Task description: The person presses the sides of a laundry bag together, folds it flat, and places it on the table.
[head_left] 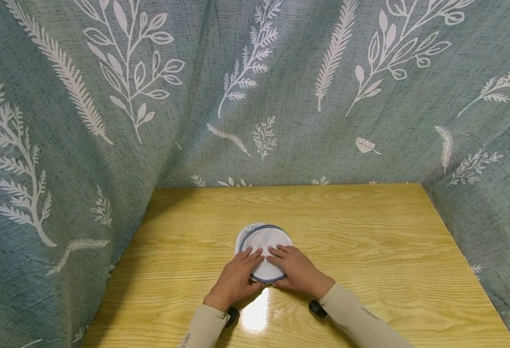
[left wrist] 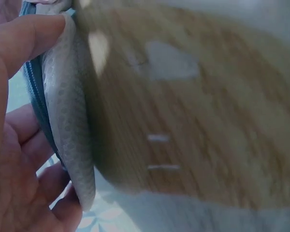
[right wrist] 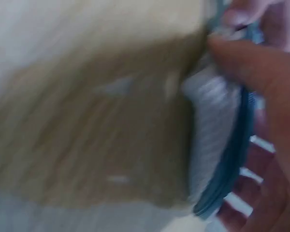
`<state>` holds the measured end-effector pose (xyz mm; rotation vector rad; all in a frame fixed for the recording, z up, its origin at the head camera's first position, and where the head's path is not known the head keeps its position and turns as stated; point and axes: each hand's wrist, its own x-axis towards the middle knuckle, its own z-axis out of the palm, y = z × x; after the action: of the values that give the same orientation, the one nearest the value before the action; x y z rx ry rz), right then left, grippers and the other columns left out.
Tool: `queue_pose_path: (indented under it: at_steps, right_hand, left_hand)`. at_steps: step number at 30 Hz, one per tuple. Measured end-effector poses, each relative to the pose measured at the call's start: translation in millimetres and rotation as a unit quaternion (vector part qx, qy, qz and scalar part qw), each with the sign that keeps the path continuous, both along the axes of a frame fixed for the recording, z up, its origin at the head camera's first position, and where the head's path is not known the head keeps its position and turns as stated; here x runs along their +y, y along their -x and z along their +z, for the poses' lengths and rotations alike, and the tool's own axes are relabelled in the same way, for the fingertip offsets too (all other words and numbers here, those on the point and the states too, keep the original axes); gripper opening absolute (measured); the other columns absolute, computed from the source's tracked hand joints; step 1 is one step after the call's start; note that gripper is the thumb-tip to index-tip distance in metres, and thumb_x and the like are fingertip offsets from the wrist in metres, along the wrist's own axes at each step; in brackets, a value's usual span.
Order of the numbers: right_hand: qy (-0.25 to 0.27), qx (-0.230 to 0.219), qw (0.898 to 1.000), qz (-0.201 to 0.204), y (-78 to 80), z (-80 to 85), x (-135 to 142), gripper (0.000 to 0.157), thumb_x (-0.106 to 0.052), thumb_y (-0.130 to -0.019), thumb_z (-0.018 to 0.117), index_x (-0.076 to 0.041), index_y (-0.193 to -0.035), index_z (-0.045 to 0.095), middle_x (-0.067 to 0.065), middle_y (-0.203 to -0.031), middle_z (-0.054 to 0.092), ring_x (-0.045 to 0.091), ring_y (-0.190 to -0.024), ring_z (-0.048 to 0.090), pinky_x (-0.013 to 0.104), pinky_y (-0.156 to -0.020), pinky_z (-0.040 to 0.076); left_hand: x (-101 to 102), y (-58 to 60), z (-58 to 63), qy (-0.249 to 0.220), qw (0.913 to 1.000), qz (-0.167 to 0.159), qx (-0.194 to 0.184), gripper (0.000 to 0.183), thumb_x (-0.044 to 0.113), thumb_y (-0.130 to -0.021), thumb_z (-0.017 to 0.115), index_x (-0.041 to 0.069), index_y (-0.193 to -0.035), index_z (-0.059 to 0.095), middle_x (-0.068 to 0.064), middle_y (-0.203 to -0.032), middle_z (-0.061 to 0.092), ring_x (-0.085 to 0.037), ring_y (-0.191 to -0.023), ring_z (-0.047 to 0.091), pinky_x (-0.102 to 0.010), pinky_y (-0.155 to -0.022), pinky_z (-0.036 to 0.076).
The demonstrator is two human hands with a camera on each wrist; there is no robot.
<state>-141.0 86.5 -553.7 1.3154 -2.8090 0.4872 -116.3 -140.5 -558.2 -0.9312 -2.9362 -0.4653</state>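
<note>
A round white mesh laundry bag (head_left: 272, 238) with blue edging lies nearly flat in front of me, its paler part (head_left: 243, 236) showing at the back left. My left hand (head_left: 234, 280) grips its near left side, fingers spread over the top and thumb at the near edge. From the opposite side my right hand (head_left: 302, 273) holds it the same way. In the left wrist view, the thumb presses the honeycomb-textured mesh (left wrist: 67, 101) beside a blue zipper band (left wrist: 37, 94). The right wrist view is blurred; there the thumb pinches the bag's edge near white mesh (right wrist: 213, 128).
The bag is over a glossy wood-grain table (head_left: 368, 232), which reflects a bright light patch (head_left: 255, 309) near me. A grey-green curtain (head_left: 298, 145) with white leaf prints hangs behind the table and down both sides. Dark straps (head_left: 317, 309) circle the wrists.
</note>
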Motion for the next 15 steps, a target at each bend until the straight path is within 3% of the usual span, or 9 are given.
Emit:
queue_pose_path:
  at_steps: [15]
  right_hand:
    - [-0.018,-0.014,1.000,-0.015,-2.5,3.5,-6.5,0.065,-0.039,-0.077,0.074,-0.007,-0.131,0.054,0.013,-0.139,0.044,0.034,-0.128,0.038,0.049,-0.104,0.031]
  left_hand:
    - [-0.2,-0.1,-1.2,-0.011,0.9999,0.004,-0.012,0.065,0.046,-0.081,0.067,0.012,-0.134,0.051,0.000,-0.144,0.038,-0.026,-0.133,0.032,-0.043,-0.104,0.033]
